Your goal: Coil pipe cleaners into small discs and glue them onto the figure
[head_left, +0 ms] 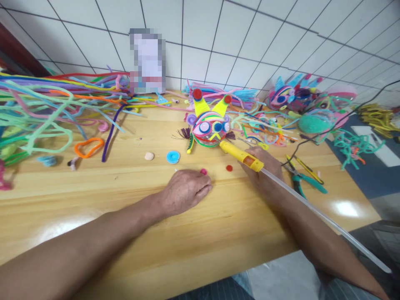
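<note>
My right hand (pixel 265 168) grips a yellow glue gun (pixel 240 155) with a long clear glue stick (pixel 325 218) trailing back toward me. The gun's tip points at a colourful pipe-cleaner mask (pixel 208 127) with yellow ears and red dots. My left hand (pixel 184 191) rests knuckles-up on the wooden table (pixel 131 208), its fingertips touching a small pink coil (pixel 203 171). A red dot (pixel 229 168) lies between my hands. A blue coil (pixel 173 157) and a beige pompom (pixel 149 156) lie further left.
Heaps of loose pipe cleaners (pixel 46 112) cover the table's left and back. Teal-handled pliers (pixel 304 181) and a black cord lie right of my hand. More finished figures (pixel 296 98) and a teal ball (pixel 312 123) stand at the back right by the tiled wall.
</note>
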Demonstrator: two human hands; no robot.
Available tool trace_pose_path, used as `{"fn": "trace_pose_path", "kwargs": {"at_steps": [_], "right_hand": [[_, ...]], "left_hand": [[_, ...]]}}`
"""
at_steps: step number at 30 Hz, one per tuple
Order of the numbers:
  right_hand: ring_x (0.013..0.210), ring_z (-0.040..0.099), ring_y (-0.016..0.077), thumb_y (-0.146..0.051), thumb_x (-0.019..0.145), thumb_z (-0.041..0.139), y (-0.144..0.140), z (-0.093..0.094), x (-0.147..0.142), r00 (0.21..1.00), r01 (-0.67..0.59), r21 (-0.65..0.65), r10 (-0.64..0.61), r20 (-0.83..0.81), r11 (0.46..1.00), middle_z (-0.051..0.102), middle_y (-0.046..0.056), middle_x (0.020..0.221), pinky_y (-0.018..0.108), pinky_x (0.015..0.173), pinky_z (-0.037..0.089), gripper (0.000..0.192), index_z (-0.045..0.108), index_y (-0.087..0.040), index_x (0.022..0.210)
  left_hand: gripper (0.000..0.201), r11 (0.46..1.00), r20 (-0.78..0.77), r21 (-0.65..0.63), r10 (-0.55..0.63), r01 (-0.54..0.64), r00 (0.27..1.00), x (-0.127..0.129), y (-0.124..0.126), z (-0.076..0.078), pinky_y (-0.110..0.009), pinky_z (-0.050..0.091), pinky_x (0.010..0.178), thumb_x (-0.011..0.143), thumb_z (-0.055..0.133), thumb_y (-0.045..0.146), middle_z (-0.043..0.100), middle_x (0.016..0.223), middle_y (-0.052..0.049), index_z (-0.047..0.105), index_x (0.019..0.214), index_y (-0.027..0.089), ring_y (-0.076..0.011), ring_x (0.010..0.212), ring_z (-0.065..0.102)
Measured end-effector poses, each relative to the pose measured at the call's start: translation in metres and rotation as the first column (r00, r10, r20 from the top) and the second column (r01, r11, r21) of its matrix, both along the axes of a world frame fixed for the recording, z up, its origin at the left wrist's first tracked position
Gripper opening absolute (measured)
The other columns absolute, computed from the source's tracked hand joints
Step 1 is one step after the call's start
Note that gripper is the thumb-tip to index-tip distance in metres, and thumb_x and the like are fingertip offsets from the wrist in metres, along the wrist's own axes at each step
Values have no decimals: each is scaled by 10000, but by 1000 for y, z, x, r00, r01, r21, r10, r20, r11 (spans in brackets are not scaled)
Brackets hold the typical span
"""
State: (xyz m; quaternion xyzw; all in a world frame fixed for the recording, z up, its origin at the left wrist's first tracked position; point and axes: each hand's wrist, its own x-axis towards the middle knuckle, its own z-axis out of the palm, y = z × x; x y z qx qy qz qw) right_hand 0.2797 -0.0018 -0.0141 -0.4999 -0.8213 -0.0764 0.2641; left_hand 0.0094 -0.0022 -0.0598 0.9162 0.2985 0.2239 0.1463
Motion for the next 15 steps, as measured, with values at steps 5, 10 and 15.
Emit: {"fn": "trace_pose_path", "kwargs": {"at_steps": [5,10,15], "right_hand": [[868,677,244,-280,1009,564,-1,1,0,999,39,-54,-39,7,998,708,65,922,354,727,510,81,623,-248,1054],[883,684,250,-294,1013,543,-2,3,-1,999,42,-109,-44,-20,993,716,69,932,370,771,528,109,638,-248,1038],[902,690,269,-305,1021,536,-4,9,-4,995,14,-128,-26,-93,992,721,93,969,413,795,545,126,647,-248,1039]], "left_hand": [[353,1000,3,17,7,-7,1000,0,0,0,-299,398,594,1062,468,306,714,712,-28,675,804,184,-172,657,665],[347,1000,6,15,2,-2,1000,1,0,-1,-309,397,590,1061,469,297,717,716,-23,677,806,186,-174,657,665],[337,1000,-5,3,6,-6,1000,1,0,-2,-299,397,599,1060,472,300,730,737,-28,686,825,187,-172,677,673]]}}
